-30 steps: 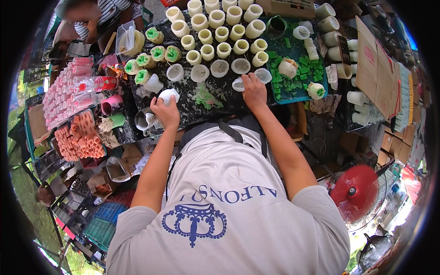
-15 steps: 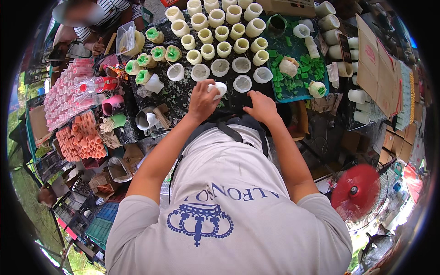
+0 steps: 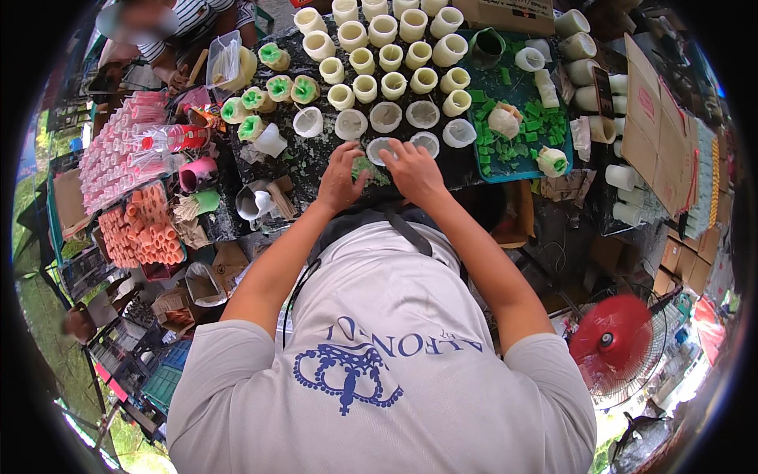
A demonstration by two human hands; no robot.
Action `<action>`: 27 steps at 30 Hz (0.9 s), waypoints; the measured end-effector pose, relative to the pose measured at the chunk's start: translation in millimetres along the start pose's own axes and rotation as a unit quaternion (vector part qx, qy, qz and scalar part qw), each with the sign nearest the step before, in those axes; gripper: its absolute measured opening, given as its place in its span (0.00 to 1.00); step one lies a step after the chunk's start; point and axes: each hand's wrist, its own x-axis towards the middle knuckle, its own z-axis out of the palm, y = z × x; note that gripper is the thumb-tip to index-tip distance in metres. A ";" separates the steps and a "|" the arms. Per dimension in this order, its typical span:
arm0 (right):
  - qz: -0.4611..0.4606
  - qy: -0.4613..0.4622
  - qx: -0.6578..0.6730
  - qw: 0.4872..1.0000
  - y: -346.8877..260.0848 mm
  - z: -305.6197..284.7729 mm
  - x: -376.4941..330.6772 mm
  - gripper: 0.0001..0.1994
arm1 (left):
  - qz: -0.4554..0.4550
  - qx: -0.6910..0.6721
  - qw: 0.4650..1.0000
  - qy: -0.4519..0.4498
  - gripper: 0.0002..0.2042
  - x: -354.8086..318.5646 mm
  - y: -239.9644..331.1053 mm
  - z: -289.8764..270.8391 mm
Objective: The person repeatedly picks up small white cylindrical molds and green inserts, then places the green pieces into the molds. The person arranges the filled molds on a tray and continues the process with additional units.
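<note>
A white wax-like cup [image 3: 377,149] stands at the near end of the rows on the dark table, between my two hands. My right hand [image 3: 415,172] reaches to its right side, fingers stretched over its rim and touching it. Just left of that cup, my left hand [image 3: 341,180] hovers low over the table with its fingers apart and nothing in them. Another white cup [image 3: 425,143] is beyond my right hand, partly hidden by it. More white cups, such as one with a pale inside [image 3: 350,124], line up behind, and hollow pale-yellow cups [image 3: 382,30] fill the rows farther back.
Green chunks lie in a teal tray [image 3: 515,175] at right. Green-topped cups [image 3: 278,88] stand left, near a clear tub [image 3: 230,67]. Pink sticks [image 3: 118,154], orange pieces [image 3: 140,229] and a metal pitcher [image 3: 253,203] are farther left. A red fan [image 3: 606,340] spins at lower right.
The white cup that my left hand held tilted now stands on the table, out of that hand. My left hand has drawn back slightly; my right hand has moved left to the cup.
</note>
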 end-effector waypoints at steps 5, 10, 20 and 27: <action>-0.064 -0.023 -0.067 0.995 11.4 47.8 13.5 0.03 | -0.011 0.077 0.997 -0.029 0.24 -25.3 -26.2 -8.8; -0.033 0.076 0.079 0.993 2.5 -19.7 -32.7 0.03 | 0.088 0.130 0.983 -0.092 0.26 -21.1 -39.2 12.6; 0.162 0.049 0.093 0.981 1.2 -87.1 -129.5 0.14 | 0.175 0.132 0.964 -0.151 0.14 32.2 -33.3 78.7; 0.184 0.069 0.113 0.974 -7.9 -87.7 -122.9 0.13 | 0.155 0.149 0.969 -0.119 0.08 -16.4 -85.6 38.7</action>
